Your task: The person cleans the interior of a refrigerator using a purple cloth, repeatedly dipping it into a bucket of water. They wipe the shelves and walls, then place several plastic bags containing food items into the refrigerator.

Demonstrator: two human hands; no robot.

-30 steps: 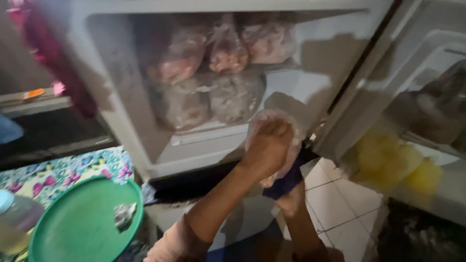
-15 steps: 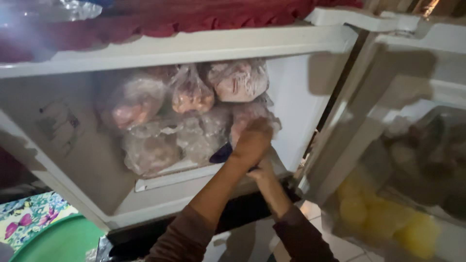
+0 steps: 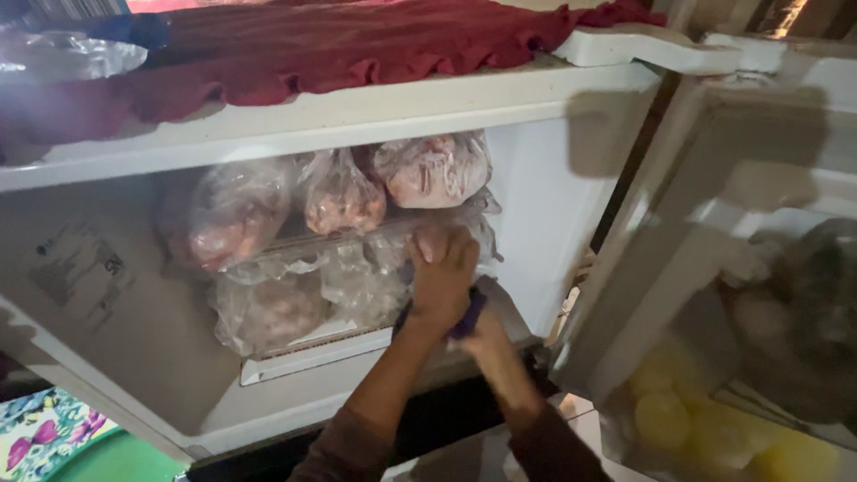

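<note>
A white freezer compartment [image 3: 553, 196] stands open, packed with clear plastic bags of pinkish frozen meat: one at the upper right [image 3: 433, 170], one in the middle [image 3: 344, 196], one on the left [image 3: 237, 214], and another lower down [image 3: 268, 312]. My left hand [image 3: 442, 277] reaches up with fingers curled over a clear meat bag [image 3: 473, 230] at the lower right of the stack. My right hand [image 3: 489, 337] sits just below, mostly hidden behind the left, against a dark blue thing [image 3: 469, 314] wedged under that bag.
A dark red cloth [image 3: 357, 45] and a clear plastic cover [image 3: 62, 58] lie on top of the fridge. The open door [image 3: 732, 223] stands at right, its shelf holding yellow round things [image 3: 661, 419]. A green tray [image 3: 116, 460] and a floral cloth [image 3: 45, 428] are at lower left.
Both hands have risen from below the compartment up into it, carrying the meat bag to the lower right of the stack. The view has tilted upward.
</note>
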